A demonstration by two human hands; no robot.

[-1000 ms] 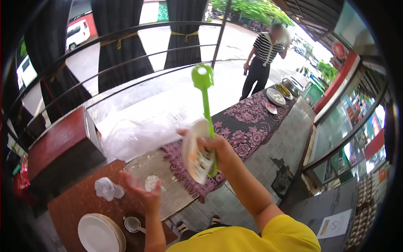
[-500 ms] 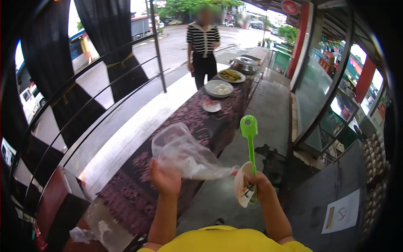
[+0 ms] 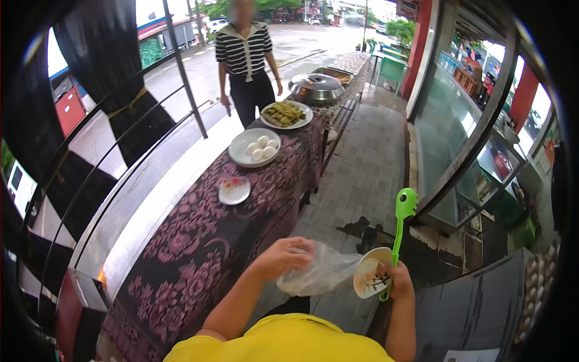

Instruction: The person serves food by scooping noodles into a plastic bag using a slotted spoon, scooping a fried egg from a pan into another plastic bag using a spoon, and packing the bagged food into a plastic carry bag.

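Drawn in closer to the wearer, the clear plastic bag now shows against the floor tiles, where half a second ago it showed mostly against the flowered tablecloth. It spans the space between both hands. The left hand is at its near end, fingers bent; whether they pinch the film I cannot tell. The right hand grips a smeared white bowl, tilted on its side, together with an upright green ladle. On the tablecloth sit a small plate and a larger dish of white eggs. Beyond the table stands a person in a striped top.
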